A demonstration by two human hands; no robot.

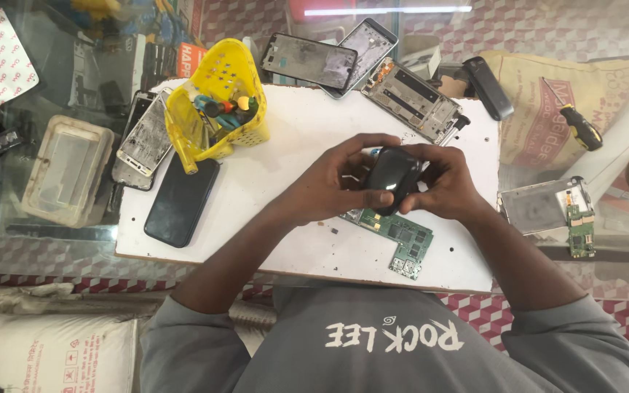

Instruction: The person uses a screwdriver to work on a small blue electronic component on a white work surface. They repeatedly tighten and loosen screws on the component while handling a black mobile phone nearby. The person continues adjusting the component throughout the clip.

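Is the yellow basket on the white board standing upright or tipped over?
Tipped. The yellow basket leans on its side on the white board, its opening facing the camera, with tool handles visible inside.

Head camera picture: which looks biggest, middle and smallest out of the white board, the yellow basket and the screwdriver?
1. White board, by far the largest.
2. Yellow basket, standing on the board's far left corner.
3. Screwdriver, with a black and yellow handle, smallest. It lies off the board, so its distance from the camera may differ a little.

A basket [220,102] sits upper left on the counter [300,131], a phone [181,200] below it, a circuit board [394,236] at center.
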